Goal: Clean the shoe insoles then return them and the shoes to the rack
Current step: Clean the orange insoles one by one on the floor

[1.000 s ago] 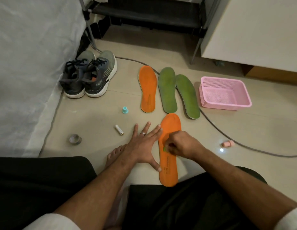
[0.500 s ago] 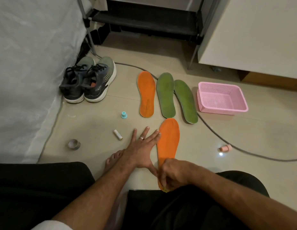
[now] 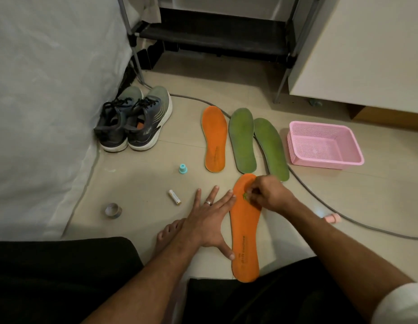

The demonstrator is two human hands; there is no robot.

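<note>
- A person sits on a pale tiled floor, seen from above; dark-clothed legs fill the 6 o'clock edge of the view.
- The near orange insole (image 3: 245, 232) lies flat on the floor at centre, toe toward 12 o'clock, heel just short of the lap.
- The left hand (image 3: 208, 220) lies flat with straight, spread fingers at the insole's 9 o'clock side, index fingertip and thumb tip touching its edge to steady it.
- The right hand (image 3: 268, 195) has its fingers curled round a small green cleaning piece (image 3: 246, 195), pressed on the insole's toe end.
- Judging by its thin foam look, the insole should be light, bendy and apt to slide, so pinning an edge while rubbing suits it; lifting is best done by pinching the heel or toe.
- At 12 o'clock lie a second orange insole (image 3: 214, 139) and two green insoles (image 3: 242, 140), side by side.
- The pair of shoes (image 3: 135, 122) stands at 10 o'clock; the dark rack (image 3: 215, 33) is beyond, its upper part cut off.
- A pink basket (image 3: 325, 143) sits at 2 o'clock.
- The green piece is mostly hidden by fingers; what it is cannot be told.
</note>
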